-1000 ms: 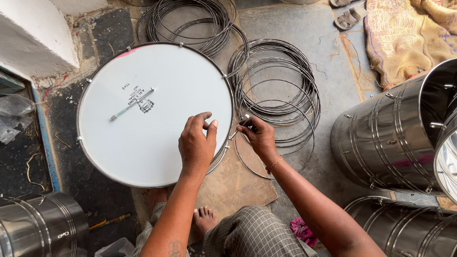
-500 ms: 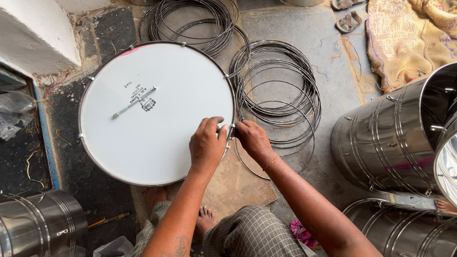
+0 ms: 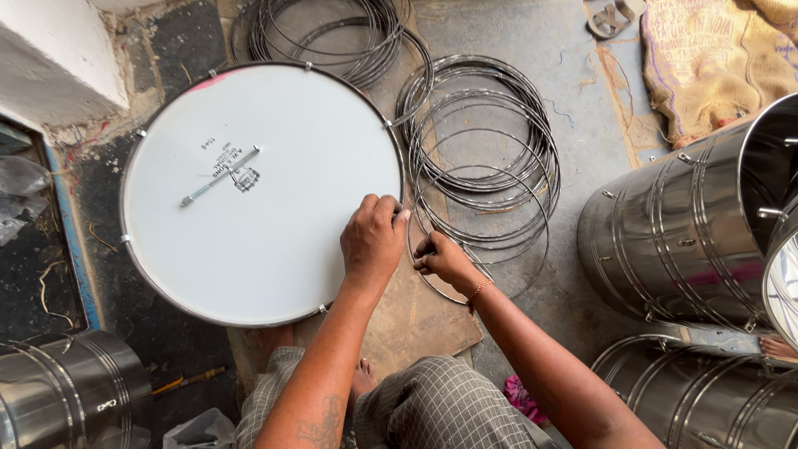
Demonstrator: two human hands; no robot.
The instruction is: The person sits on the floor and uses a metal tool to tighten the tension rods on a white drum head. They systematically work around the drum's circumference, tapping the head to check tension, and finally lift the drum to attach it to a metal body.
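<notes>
A large drum with a white head (image 3: 258,208) lies flat on the floor in front of me. My left hand (image 3: 374,239) rests on its near right edge, fingers curled over the metal rim (image 3: 397,170). Just outside that rim, my right hand (image 3: 442,259) is pinched on a small metal part; the fingers hide most of it. A thin metal rod (image 3: 220,176) lies on the drumhead beside a printed mark. My crossed legs in checked cloth (image 3: 432,407) are at the bottom.
Loose metal hoops (image 3: 490,158) lie in piles right of and behind the drum. Shiny steel drum shells stand at right (image 3: 682,233), lower right (image 3: 706,391) and lower left (image 3: 66,382). A burlap sack (image 3: 715,58) and a white wall block (image 3: 50,50) are beyond. A board (image 3: 416,324) lies under my hands.
Both hands have slid a little down the drum's right rim toward me. The left hand's fingers have closed over the edge, and the right hand has drawn in close beside it.
</notes>
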